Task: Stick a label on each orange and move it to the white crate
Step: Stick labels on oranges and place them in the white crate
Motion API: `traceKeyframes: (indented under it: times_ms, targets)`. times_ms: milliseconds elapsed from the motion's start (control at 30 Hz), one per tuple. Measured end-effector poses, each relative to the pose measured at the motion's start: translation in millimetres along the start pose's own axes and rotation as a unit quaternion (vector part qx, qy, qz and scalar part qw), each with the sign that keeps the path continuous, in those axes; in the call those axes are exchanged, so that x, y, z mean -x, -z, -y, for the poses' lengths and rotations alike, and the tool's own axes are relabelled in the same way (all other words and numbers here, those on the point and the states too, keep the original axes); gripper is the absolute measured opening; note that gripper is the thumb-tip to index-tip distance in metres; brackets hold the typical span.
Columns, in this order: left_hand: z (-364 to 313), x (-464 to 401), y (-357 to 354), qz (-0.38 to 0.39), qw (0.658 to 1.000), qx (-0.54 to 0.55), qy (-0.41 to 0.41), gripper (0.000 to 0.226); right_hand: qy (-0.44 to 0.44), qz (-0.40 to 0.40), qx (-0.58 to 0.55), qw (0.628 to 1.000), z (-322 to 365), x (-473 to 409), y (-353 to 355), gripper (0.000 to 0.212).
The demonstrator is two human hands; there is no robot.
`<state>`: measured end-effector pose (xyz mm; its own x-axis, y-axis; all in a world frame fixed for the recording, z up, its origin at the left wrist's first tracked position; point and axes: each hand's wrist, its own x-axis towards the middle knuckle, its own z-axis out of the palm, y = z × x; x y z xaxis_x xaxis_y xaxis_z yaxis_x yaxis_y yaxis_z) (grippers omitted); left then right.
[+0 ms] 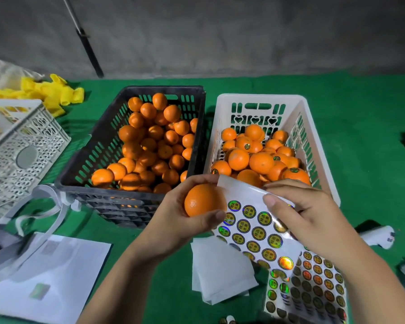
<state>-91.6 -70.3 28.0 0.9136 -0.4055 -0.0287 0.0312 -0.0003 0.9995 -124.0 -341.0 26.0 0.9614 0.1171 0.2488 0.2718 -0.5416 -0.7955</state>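
Observation:
My left hand (185,220) grips one orange (202,199) in front of the two crates. No label shows on its visible side. My right hand (304,213) pinches the curled upper edge of a sticker sheet (255,228) of round holographic labels, right beside the orange. The black crate (80,174) at centre left holds several unlabelled oranges (150,146). To its right, the white crate (323,146) holds several oranges (260,160), some with labels showing.
A second sticker sheet (313,291) lies at lower right on the green cloth, with blank backing sheets (218,272) beside it. White papers (56,277) and a strap lie at lower left. Another white lattice crate (17,150) and yellow foam nets (52,94) are at far left.

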Motion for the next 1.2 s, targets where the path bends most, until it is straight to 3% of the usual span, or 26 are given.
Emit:
traceKeyframes:
  times_ms: [167, 200, 300, 367, 433, 500, 567, 600, 667, 833, 933, 1000, 1033, 1133, 1200]
  targets:
    - [-5.2, 2.0, 3.3, 0.024, 0.998, -0.045, -0.041, 0.064, -0.082, 0.015, -0.173, 0.981, 10.1, 4.2, 2.6, 0.017]
    - [-5.9, 1.9, 3.3, 0.029, 0.997, -0.047, -0.051, 0.065, -0.116, 0.013, -0.231, 0.966, 11.8, 4.3, 2.8, 0.017]
    - [-8.6, 1.4, 4.0, 0.042, 0.995, -0.054, -0.07, 0.067, -0.251, -0.008, -0.416, 0.874, 18.3, 1.8, 6.1, 0.021]
    - [-9.9, 1.8, 6.9, 0.053, 0.994, -0.059, -0.079, 0.067, -0.31, -0.018, -0.463, 0.83, 17.6, -0.7, 6.9, 0.027]
    - [-10.4, 2.8, 9.9, 0.056, 0.993, -0.062, -0.084, 0.068, -0.328, -0.055, -0.466, 0.82, 14.5, -2.7, 4.9, 0.017]
    - [-10.3, 3.5, 11.3, 0.051, 0.994, -0.058, -0.081, 0.069, -0.299, -0.108, -0.41, 0.855, 14.9, -1.5, 3.0, 0.017]
    - [-9.5, 4.1, 11.8, 0.045, 0.994, -0.063, -0.082, 0.069, -0.215, -0.13, -0.27, 0.93, 19.3, 3.5, 4.2, 0.018]
    - [-8.9, 4.2, 11.8, 0.044, 0.993, -0.068, -0.083, 0.07, -0.158, -0.114, -0.182, 0.964, 19.3, 6.4, 6.2, 0.025]
    - [-7.6, 4.4, 12.3, 0.044, 0.993, -0.078, -0.082, 0.07, -0.101, -0.064, -0.091, 0.989, 20.7, 9.5, 8.7, 0.034]
    - [-6.3, 5.2, 13.4, 0.052, 0.991, -0.092, -0.08, 0.069, -0.075, -0.05, -0.044, 0.995, 27.4, 11.7, 8.7, 0.009]
    - [-4.8, 3.8, 13.5, 0.05, 0.991, -0.101, -0.078, 0.068, -0.053, -0.034, 0.042, 0.997, 29.5, 16.4, 10.2, 0.027]
    - [-4.3, 2.7, 13.3, 0.051, 0.991, -0.099, -0.077, 0.068, -0.044, -0.03, 0.059, 0.997, 28.6, 17.6, 9.8, 0.018]
    - [-4.1, 2.2, 13.2, 0.053, 0.991, -0.097, -0.074, 0.068, -0.042, -0.03, 0.047, 0.998, 27.9, 17.6, 9.7, 0.008]
    - [-4.2, 2.4, 13.4, 0.053, 0.991, -0.101, -0.067, 0.068, -0.069, -0.07, -0.095, 0.991, 25.5, 16.4, 10.0, 0.011]
    - [-4.6, 2.8, 13.4, 0.05, 0.991, -0.103, -0.068, 0.067, -0.076, -0.125, -0.108, 0.983, 23.0, 13.1, 10.0, 0.012]
